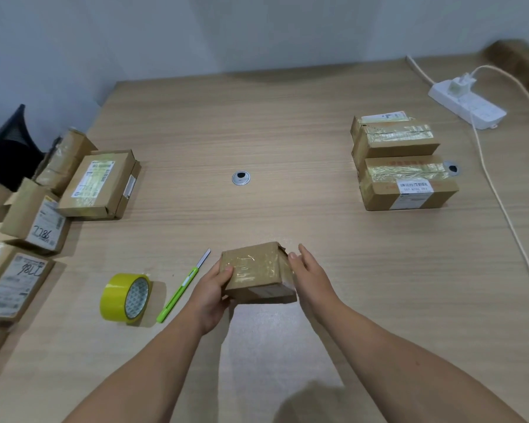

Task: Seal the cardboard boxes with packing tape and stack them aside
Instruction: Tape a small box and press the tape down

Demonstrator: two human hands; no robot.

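Note:
A small cardboard box [257, 271] with shiny tape across its top is held just above the wooden table [287, 132] near its front edge. My left hand [213, 288] grips the box's left side, thumb on top. My right hand [310, 271] lies against its right side with the fingers stretched out. A yellow roll of packing tape [124, 297] stands on its edge to the left of the box. Between the roll and the box lies a green utility knife [180, 288] with its blade out. Two taped boxes [400, 163] sit stacked at the right.
Several cardboard boxes [101, 184] with labels crowd the table's left edge. A white power strip [468, 103] lies at the back right, and its cable runs along the right side. Round cable grommets [241, 178] sit in the tabletop. A dark chair [6, 141] stands at the far left.

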